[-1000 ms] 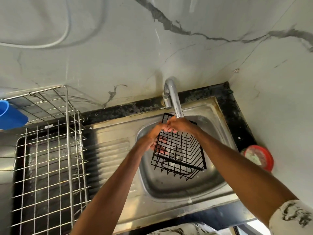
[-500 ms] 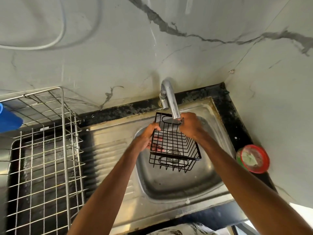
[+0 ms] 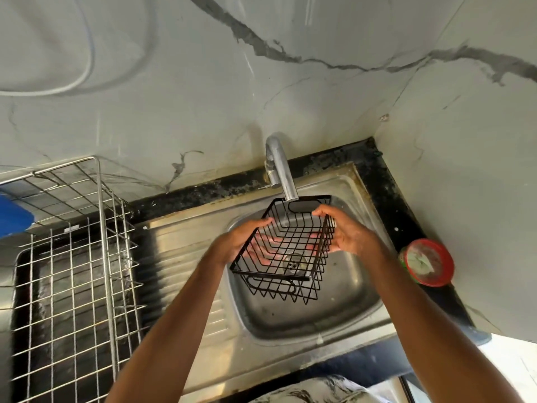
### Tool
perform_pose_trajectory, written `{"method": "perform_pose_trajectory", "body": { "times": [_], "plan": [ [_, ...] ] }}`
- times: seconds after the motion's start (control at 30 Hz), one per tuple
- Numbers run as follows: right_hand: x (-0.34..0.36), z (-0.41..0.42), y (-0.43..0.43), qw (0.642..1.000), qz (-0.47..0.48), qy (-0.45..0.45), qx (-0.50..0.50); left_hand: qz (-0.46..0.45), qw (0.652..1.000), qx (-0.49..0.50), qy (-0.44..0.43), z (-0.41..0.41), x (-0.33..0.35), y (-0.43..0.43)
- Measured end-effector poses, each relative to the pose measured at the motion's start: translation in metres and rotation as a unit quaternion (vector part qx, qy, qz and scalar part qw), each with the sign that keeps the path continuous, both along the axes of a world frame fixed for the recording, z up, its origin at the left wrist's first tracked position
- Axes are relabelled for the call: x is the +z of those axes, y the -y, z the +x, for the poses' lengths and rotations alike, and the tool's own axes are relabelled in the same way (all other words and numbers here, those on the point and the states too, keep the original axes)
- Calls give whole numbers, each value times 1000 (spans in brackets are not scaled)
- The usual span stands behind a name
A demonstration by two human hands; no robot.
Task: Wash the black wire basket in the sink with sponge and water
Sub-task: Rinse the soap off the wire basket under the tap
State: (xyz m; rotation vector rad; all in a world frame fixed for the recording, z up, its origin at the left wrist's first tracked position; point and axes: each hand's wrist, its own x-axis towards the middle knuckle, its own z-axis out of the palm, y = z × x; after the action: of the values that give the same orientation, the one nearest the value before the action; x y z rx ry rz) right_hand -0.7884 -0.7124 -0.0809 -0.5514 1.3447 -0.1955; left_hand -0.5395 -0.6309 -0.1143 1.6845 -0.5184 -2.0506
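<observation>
Black wire basket (image 3: 286, 248), rectangular, open side up, held in the air over the bowl of the stainless steel sink (image 3: 305, 318), not resting on it. Its far short end sits right under the spout of the chrome tap (image 3: 280, 167).

Left grip (image 3: 242, 241) has the left long side: thumb over the rim, fingers spread under the mesh (visible through the wires). Right grip (image 3: 350, 235) mirrors it on the right side, thumb on the rim near the far corner. Both are closed on the basket, neither is free.

The two-sided hold probably lets the basket be tilted and turned under the tap. Keeping it above the drain lets runoff fall into the bowl. Cannot tell if water is running, no stream visible. No sponge in view, so scrubbing would need one grip to let go first. Judged stage: wetting or rinsing.

Around:
- silver wire dish rack (image 3: 72, 286), left of the sink's ribbed drainboard
- blue plastic item (image 3: 14, 216), by the rack at the frame's left edge
- round red-rimmed tub (image 3: 427, 261), on the black tabletop (image 3: 389, 205) right of the sink
</observation>
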Motion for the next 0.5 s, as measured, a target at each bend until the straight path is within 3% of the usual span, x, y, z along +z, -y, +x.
{"method": "perform_pose_trajectory", "body": {
  "times": [0.17,0.4,0.5],
  "plan": [
    [19,-1,-8,997,-33,-56,-31,-34,989,-115,92,-2,8,7],
    [9,-10,-4,997,-57,-38,-44,8,998,-32,-59,9,10,-13],
    [0,-13,2,997,-62,-11,-43,22,996,-22,-84,8,9,-16]
  ]
}}
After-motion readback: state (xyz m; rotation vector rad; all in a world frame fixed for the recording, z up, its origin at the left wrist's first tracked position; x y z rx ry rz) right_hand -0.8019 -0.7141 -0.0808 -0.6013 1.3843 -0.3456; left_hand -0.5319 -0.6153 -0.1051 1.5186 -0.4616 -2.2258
